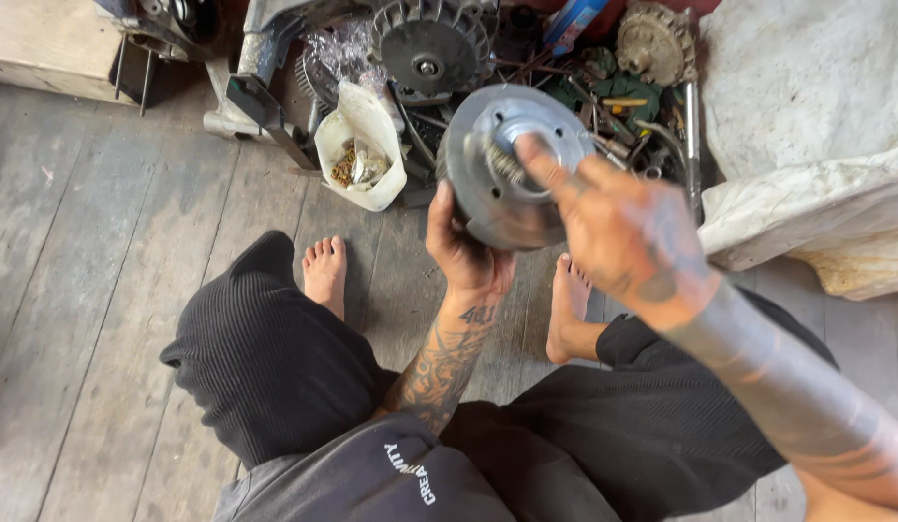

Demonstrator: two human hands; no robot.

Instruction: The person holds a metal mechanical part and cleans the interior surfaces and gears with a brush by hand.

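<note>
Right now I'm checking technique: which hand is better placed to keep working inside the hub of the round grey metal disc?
Right. The right hand already has fingertips at the hub of the round grey metal disc, while the left hand grips its lower rim, holding it up.

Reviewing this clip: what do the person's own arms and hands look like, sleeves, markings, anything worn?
Both arms are bare, with no sleeves reaching the forearms, no gloves, and no watch or rings visible. The left hand leads into a forearm covered in dense dark tattoo work. The right hand carries tattoos across its back, and its forearm shows broad, solid dark tattooed bands. Fingers look grimy.
</note>
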